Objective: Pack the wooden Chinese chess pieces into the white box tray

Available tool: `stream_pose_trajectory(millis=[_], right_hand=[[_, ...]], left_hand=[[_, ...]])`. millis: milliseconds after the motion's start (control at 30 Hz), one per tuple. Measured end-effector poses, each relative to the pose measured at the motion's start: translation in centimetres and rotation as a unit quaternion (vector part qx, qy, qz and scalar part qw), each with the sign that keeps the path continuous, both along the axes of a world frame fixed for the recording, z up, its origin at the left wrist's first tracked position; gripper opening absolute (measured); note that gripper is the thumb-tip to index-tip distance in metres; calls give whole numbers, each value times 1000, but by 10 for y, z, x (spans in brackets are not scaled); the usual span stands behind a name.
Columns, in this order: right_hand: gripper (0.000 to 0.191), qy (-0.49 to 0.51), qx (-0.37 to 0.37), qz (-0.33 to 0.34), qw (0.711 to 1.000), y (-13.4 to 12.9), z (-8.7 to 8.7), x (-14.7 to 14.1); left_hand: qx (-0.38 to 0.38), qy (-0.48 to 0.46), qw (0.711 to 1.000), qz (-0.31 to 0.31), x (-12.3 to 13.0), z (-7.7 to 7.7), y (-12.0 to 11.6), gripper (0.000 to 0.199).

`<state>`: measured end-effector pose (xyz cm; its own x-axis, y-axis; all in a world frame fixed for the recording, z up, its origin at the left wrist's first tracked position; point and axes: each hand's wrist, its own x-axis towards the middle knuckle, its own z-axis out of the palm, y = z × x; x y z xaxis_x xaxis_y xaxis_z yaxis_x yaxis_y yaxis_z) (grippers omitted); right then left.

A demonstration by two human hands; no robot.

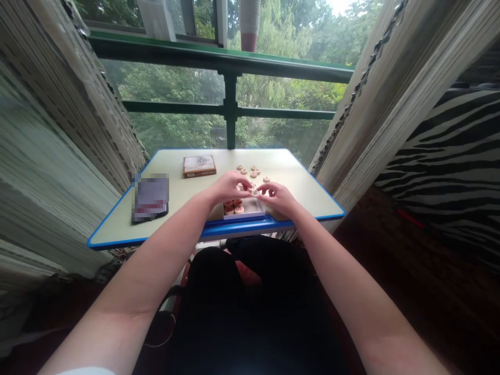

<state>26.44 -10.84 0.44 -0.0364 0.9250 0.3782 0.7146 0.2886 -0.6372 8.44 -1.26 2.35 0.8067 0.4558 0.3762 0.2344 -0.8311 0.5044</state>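
Observation:
Both my hands meet over a shallow white box (pixel 250 208) at the table's near edge. Between the fingertips of my left hand (pixel 231 187) and my right hand (pixel 278 199) is a round, pale game piece (pixel 254 192) with a dark character on top. Each hand pinches it from its own side. Several round pieces with red markings (pixel 233 207) lie in the left part of the box. Beyond my hands, several loose round pieces (pixel 253 174) are scattered on the table. My fingers partly hide the box's far side.
The pale table (pixel 175 200) has a blue edge. A flat brown-edged box (pixel 199 165) lies at its back left, and a dark device with a blurred screen (pixel 150 199) at the left. Curtains hang on both sides, with a green-framed window behind.

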Motion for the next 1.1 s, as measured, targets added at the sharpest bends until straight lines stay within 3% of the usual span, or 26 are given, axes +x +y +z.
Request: stream_pose_trajectory(millis=[300,1100], right_hand=[[17,-39,-7,9,999,5,-1,3],[15,-98,16,18,995,5,-4,-2]], left_hand=[[55,41,996,53,6,-5,-5,27],[43,39,998,22,7,-4,-8,19]])
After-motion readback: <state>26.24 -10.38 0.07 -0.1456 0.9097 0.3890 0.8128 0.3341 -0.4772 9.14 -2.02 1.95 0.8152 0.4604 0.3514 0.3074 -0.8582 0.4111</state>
